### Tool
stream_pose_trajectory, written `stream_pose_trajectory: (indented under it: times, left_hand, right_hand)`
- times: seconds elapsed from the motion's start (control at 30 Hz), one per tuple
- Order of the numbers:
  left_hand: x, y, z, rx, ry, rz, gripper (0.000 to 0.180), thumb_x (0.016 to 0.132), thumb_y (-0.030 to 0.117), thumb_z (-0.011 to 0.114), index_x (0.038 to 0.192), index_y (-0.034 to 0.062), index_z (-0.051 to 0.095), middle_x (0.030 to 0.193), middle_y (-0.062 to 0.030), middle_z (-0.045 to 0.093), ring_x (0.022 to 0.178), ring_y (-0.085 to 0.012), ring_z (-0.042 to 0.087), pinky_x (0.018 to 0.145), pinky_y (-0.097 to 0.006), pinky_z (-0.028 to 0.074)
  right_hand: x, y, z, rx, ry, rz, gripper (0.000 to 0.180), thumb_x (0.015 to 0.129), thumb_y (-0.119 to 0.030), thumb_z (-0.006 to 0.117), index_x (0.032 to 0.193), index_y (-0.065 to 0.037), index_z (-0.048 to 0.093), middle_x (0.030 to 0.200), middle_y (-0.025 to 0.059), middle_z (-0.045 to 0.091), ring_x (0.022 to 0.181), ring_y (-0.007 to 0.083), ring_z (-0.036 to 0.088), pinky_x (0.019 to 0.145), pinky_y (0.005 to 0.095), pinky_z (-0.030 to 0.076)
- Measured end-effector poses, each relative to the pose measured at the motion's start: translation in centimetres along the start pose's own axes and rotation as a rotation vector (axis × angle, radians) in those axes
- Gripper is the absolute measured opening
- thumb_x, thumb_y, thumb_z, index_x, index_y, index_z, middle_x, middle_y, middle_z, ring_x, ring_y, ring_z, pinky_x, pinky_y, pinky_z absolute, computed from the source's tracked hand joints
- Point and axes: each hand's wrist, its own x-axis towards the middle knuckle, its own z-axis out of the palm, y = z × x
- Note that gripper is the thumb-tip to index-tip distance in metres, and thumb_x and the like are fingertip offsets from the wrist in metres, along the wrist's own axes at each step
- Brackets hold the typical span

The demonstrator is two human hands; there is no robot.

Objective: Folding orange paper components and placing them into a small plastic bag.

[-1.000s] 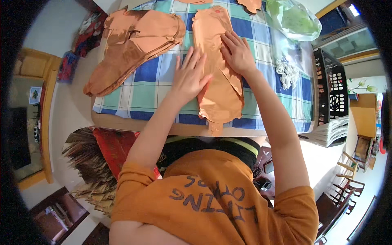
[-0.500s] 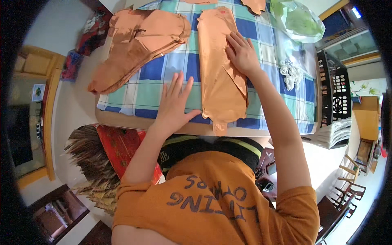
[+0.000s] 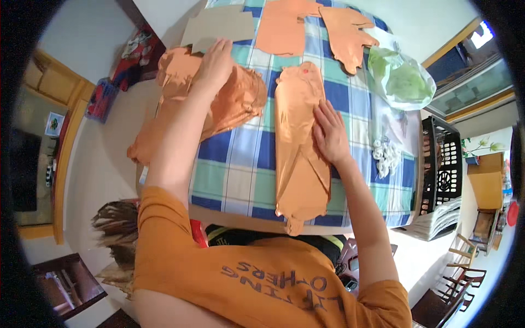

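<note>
Reaching over to the left now: the left hand (image 3: 216, 60) has left the flat copper foil balloon (image 3: 298, 147) it was smoothing a second ago and sits on top of the crumpled pile of copper foil balloons (image 3: 219, 104) at the left edge of the surface (image 3: 240, 164). Its fingers are curled down over the top of the pile, but I can't tell whether it's actually pinching a piece or just resting there.

The right hand (image 3: 330, 134) hasn't really moved. It's spread open and flat, palm down, pressing the right edge of that flat balloon about midway along. The balloon lies lengthwise on the blue-and-green checked cloth, its narrow neck hanging just over the near edge of the surface.

My read: the flat one looks done being smoothed and held in place, while the left hand goes for the next one from the pile.

Other stuff around: more flat copper shapes (image 3: 311, 27) at the far end, a piece of cardboard (image 3: 219, 24) far left, a clear bag with green things (image 3: 402, 82) far right, some small white rings (image 3: 385, 156) just right of the right hand, and a black crate (image 3: 440, 164) past the right edge.
</note>
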Motion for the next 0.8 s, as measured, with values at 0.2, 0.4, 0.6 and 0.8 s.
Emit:
stream_pose_trajectory:
  times: [0.2,0.4,0.6,0.8]
  left_hand:
    - [3.3,-7.6,4.3,0.243,-0.034,-0.129,0.038,0.093,0.012,0.043,0.127,-0.0006,0.051,0.134,-0.0173,0.052,0.128,-0.0328,0.046,0.104,-0.044,0.040]
    - [3.9,-6.8,4.9,0.173,-0.128,-0.143,0.031,0.090,0.011,0.046,0.118,0.0052,0.056,0.110,-0.0209,0.064,0.101,-0.0387,0.062,0.084,-0.048,0.051]
    - [5.6,-5.9,3.8,0.250,-0.370,-0.192,0.032,0.091,0.010,0.045,0.121,0.0036,0.052,0.116,-0.0186,0.061,0.107,-0.0379,0.060,0.089,-0.048,0.050]
    - [3.5,-9.1,4.9,0.383,0.170,0.012,0.028,0.091,0.010,0.044,0.117,0.0030,0.053,0.118,-0.0177,0.059,0.109,-0.0348,0.059,0.090,-0.047,0.049]
  right_hand:
    - [0.7,-1.1,-0.3,0.064,-0.030,-0.025,0.050,0.090,-0.015,0.052,0.137,0.000,0.046,0.145,0.0184,0.042,0.138,0.0354,0.034,0.113,0.0480,0.024]
    - [0.6,-0.8,-0.4,0.091,-0.038,0.023,0.050,0.090,-0.015,0.053,0.137,0.000,0.046,0.146,0.0178,0.041,0.139,0.0344,0.033,0.114,0.0484,0.024]
    - [0.3,0.0,-0.3,0.082,-0.014,0.025,0.049,0.091,-0.016,0.053,0.137,-0.001,0.047,0.146,0.0170,0.041,0.139,0.0337,0.033,0.114,0.0486,0.023]
    - [0.6,-0.7,0.0,0.085,-0.020,0.009,0.048,0.091,-0.017,0.054,0.136,-0.001,0.048,0.145,0.0166,0.043,0.139,0.0326,0.034,0.113,0.0494,0.024]
